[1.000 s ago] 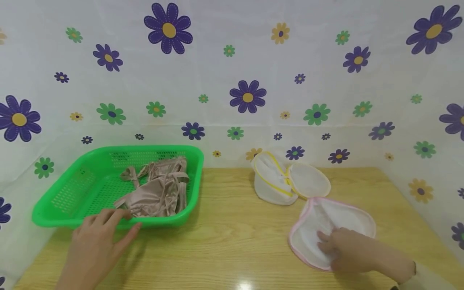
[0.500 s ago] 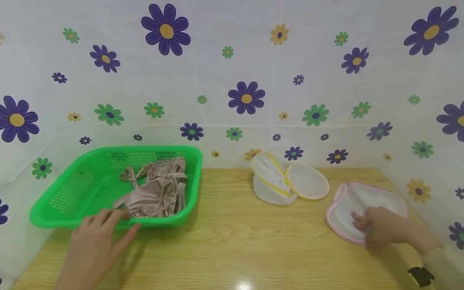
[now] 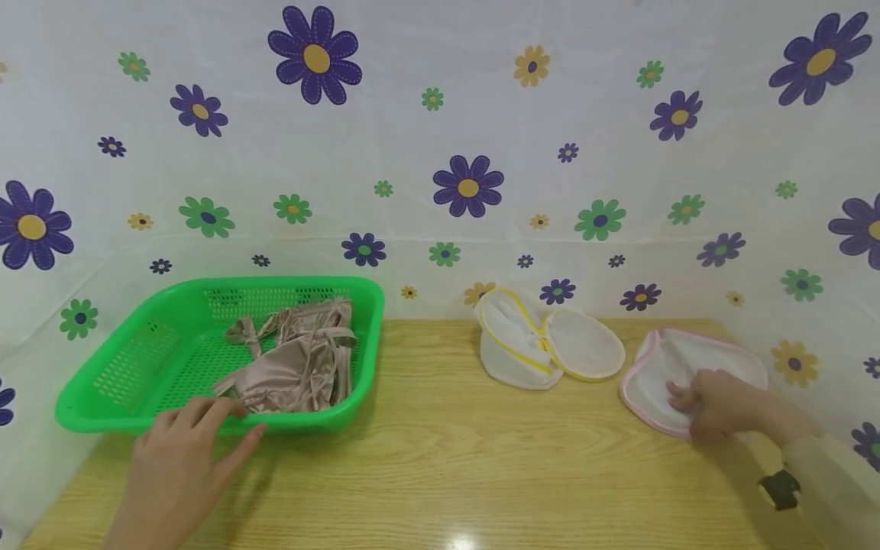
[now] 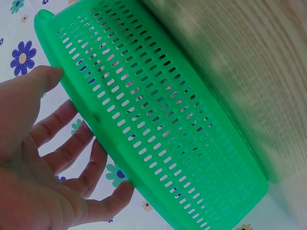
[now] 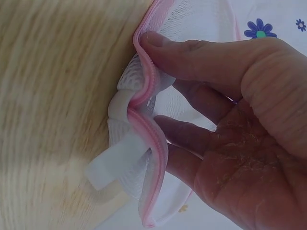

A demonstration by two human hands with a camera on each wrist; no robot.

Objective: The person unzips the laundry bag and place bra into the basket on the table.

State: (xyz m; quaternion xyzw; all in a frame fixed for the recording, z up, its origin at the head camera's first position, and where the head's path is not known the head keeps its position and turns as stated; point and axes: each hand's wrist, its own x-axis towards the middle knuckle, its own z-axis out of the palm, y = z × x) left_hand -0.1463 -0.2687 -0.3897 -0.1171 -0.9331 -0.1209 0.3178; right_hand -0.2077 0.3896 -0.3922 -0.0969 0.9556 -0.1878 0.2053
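Note:
My left hand (image 3: pixel 180 458) holds the near rim of a green perforated plastic basket (image 3: pixel 357 409). In the left wrist view its fingers hook over the rim (image 4: pixel 88 122). Inside the basket, toward its right side, lies a crumpled satiny taupe garment (image 3: pixel 289 367) with straps. At the right side of the table, my right hand (image 3: pixel 729 405) pinches a white mesh laundry bag (image 3: pixel 649 389) with pink edging. The right wrist view shows the thumb and fingers at its pink zipper edge (image 5: pixel 152 127), where a white tab (image 5: pixel 115 160) sticks out. The bag's far part is hidden behind the hand.
Against the back stands a white mesh bra wash bag (image 3: pixel 516 344) with yellow trim, its round lid (image 3: pixel 584 344) folded out to the right. A flower-printed white sheet (image 3: pixel 412 130) surrounds the wooden table (image 3: pixel 440 458) at the back and sides.
My right hand has carried the pink-edged mesh laundry bag right and toward the back, a little farther back in the last half second. The left hand and basket have stayed put.

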